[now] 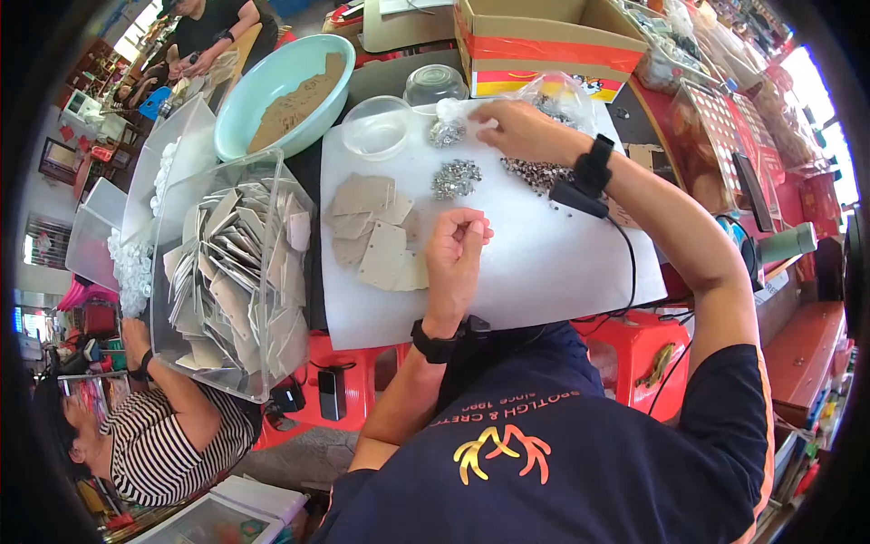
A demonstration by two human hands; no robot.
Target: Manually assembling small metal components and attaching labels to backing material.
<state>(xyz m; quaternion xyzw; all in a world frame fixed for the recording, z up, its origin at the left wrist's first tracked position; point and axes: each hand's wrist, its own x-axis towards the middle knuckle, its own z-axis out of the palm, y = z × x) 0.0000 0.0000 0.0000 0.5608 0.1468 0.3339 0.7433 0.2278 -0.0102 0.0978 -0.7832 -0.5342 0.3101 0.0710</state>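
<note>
On the white sheet point(544, 263), left hand point(456, 258) fisted beside tags point(376, 231).

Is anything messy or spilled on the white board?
A little. Some small dark pieces lie scattered loose by the right hand, a few strayed toward its wrist. The grey square tiles sit in an untidy overlapping heap beside the left hand.

Craft workshop; bins of tags point(237, 272)
</note>
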